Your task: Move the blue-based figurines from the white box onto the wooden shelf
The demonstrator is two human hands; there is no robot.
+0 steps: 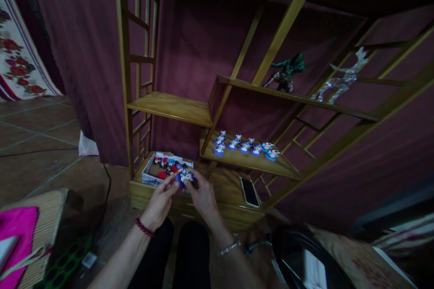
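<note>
Between my two hands, in front of the low shelf, is a small purple-and-white figurine (185, 178). My left hand (162, 199) grips its left side, with a dark red bead bracelet on the wrist. On its right side, the fingers of my right hand (204, 195) are closed around it. Just behind the hands stands an open white box (149, 176) with several red, black and blue figurines in it. To the right, several purple-and-white figurines (233, 144) stand in rows on a raised wooden shelf (230, 159), with two blue-based ones (272, 155) at the right end.
A white-edged phone (249, 192) lies on the lower shelf. Higher up are a green-cloaked figure (288, 72) and a clear deer figurine (344, 79). A wooden post (122, 76) rises at left. A woven-topped stool (50, 207) and a black seat (305, 257) flank my legs.
</note>
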